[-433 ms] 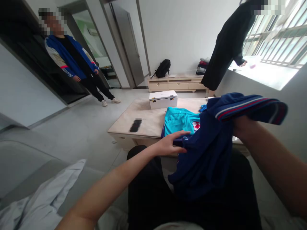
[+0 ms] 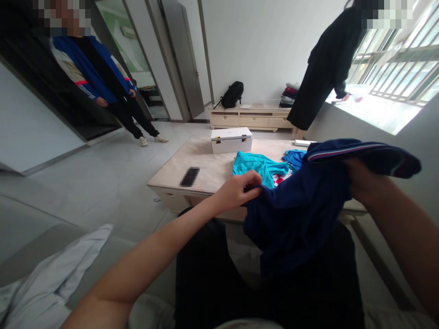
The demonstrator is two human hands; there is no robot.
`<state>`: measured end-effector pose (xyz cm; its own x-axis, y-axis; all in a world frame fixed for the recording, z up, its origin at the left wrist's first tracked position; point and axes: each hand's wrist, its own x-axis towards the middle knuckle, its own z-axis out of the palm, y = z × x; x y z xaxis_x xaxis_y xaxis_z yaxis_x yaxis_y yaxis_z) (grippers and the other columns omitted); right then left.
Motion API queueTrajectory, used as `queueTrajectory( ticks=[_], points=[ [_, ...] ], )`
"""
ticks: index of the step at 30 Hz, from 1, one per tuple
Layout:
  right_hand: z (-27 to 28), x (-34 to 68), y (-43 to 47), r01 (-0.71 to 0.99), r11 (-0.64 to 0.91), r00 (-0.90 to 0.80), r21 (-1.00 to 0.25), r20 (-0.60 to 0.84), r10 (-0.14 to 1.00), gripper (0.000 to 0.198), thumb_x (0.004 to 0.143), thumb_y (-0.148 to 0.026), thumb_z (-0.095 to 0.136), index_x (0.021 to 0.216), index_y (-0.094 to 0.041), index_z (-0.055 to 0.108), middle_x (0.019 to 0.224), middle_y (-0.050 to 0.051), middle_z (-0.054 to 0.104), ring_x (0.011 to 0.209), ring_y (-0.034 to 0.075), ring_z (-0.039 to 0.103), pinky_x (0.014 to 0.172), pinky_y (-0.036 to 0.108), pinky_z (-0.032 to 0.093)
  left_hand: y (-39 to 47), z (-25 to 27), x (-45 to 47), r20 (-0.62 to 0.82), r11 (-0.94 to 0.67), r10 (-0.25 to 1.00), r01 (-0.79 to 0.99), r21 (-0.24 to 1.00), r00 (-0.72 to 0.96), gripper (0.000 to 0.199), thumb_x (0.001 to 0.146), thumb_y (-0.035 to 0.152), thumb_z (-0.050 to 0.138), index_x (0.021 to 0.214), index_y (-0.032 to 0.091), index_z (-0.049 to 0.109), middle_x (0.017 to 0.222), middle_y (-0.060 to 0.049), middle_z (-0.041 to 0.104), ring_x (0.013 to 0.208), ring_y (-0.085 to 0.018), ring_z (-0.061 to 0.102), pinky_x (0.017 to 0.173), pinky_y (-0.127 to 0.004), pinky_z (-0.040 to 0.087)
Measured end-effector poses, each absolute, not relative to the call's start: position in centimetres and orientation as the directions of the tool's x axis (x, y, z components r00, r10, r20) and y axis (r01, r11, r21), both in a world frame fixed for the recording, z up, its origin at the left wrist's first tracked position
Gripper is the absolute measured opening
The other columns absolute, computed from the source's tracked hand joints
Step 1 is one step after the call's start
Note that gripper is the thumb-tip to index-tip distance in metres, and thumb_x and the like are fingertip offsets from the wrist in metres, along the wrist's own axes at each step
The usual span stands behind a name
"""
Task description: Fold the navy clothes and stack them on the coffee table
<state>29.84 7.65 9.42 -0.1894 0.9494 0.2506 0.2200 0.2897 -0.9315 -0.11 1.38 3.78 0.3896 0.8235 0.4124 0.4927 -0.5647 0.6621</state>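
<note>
A navy blue shirt [image 2: 295,214] with red and white striped trim hangs in front of me above my lap. My left hand [image 2: 236,189] pinches its left edge. My right hand [image 2: 363,183] grips the upper right part near the striped collar, with cloth draped over the fingers. Just beyond, a turquoise garment [image 2: 255,165] lies on the low beige table [image 2: 178,180], with a blue one [image 2: 295,157] beside it.
A white box [image 2: 231,139] and a dark phone [image 2: 190,177] lie on the table. One person stands at the left doorway [image 2: 99,87], another in black [image 2: 322,73] by the window. A backpack [image 2: 233,95] and folded clothes sit on a low cabinet. White cloth [image 2: 51,283] lies at my left.
My left hand has closed from flat fingers into a pinch on the shirt's edge and lifted it slightly. The shirt hangs higher, and my view has shifted a little.
</note>
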Motion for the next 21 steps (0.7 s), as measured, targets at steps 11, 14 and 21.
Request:
queueTrajectory(
  ticks=[11, 14, 21],
  points=[
    [7.6, 26.5, 6.7, 0.235, 0.435, -0.792, -0.869, 0.089, 0.604, 0.066, 0.071, -0.035, 0.086, 0.134, -0.033, 0.068, 0.115, 0.003, 0.077, 0.096, 0.031, 0.074, 0.087, 0.042, 0.062, -0.1, 10.8, 0.2, 0.540, -0.690, 0.607, 0.724, -0.007, 0.583, 0.027, 0.106, 0.036, 0.043, 0.113, 0.025, 0.067, 0.098, -0.002, 0.076, 0.090, -0.016, 0.071, 0.071, -0.024, 0.046],
    [6.5, 29.2, 9.5, 0.512, 0.512, -0.710, -0.690, -0.004, 0.704, 0.075, 0.071, -0.033, 0.082, 0.143, -0.035, 0.061, 0.122, 0.006, 0.075, 0.094, 0.031, 0.075, 0.086, 0.045, 0.062, -0.4, 12.0, -1.1, 0.538, -0.634, 0.626, 0.770, -0.072, 0.565, 0.027, 0.106, 0.034, 0.042, 0.114, 0.026, 0.066, 0.097, -0.002, 0.075, 0.089, -0.015, 0.070, 0.072, -0.024, 0.046],
    [9.2, 27.1, 4.7, 0.398, 0.600, -0.640, -0.694, 0.259, 0.723, 0.057, 0.079, -0.038, 0.079, 0.135, -0.035, 0.067, 0.133, 0.003, 0.070, 0.124, 0.036, 0.063, 0.104, 0.051, 0.053, -1.5, 12.9, 1.7, 0.504, -0.686, 0.513, 0.685, -0.245, 0.695, 0.025, 0.104, 0.025, 0.044, 0.107, 0.025, 0.069, 0.085, -0.001, 0.071, 0.074, -0.016, 0.065, 0.056, -0.028, 0.039]
  ],
)
